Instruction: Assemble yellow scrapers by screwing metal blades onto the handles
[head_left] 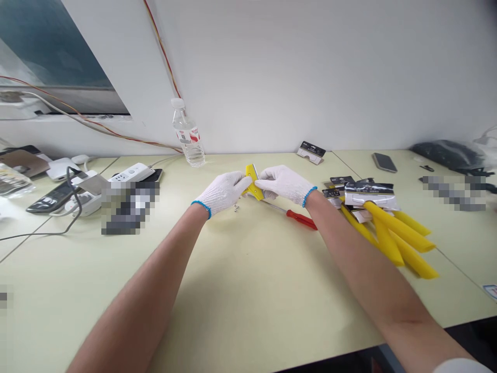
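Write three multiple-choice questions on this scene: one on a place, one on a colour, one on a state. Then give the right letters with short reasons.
1. Where is the plastic water bottle? A. On the power strip B. By the wall C. On the floor
2. What colour is the cuff on the left hand? A. Red B. Yellow C. Blue
3. The yellow scraper is: A. lying on the table B. inside packaging C. held by the left hand and right hand

1 B: it stands right before the wall.
2 C: its knit band shows blue.
3 C: both gloved hands pinch it.
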A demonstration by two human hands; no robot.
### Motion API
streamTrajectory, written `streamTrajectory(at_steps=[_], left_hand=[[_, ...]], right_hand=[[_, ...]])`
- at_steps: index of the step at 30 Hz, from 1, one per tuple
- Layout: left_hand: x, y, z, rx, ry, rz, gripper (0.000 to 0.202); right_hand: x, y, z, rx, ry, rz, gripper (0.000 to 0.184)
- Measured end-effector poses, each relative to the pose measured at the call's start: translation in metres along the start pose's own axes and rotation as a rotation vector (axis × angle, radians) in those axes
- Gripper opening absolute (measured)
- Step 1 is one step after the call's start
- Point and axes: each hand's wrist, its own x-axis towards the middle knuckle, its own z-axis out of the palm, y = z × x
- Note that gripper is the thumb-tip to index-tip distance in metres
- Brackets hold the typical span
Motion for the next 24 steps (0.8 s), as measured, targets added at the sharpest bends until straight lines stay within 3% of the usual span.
streamTrajectory(at_steps=[2,6,8,15,19,24], left_hand=[[0.000,0.001,0.001,0.016,0.009,-0.002,0.039],[-0.001,0.006,0.000,0.058,0.033,-0.027,0.039],[-0.002,0.009,0.000,0.075,0.045,-0.023,0.039],[-0.003,0.007,-0.004,0.045,-0.016,-0.009,0.039],[-0.003,0.005,-0.007,-0.009,0.012,-0.026,0.041],[-0.003,0.000,-0.022,0.003,0.096,-0.074,0.042]], right_hand=[[0.000,-0.004,0.001,-0.020,0.040,-0.011,0.035],[0.006,-0.009,0.005,-0.058,0.076,-0.015,0.062],[0.009,-0.010,0.005,-0.074,0.067,-0.016,0.066],[0.013,-0.003,0.006,-0.087,0.082,-0.055,0.061],[0.013,0.001,0.008,-0.085,0.075,-0.086,0.062],[0.015,0.008,0.012,-0.075,0.042,-0.111,0.049]])
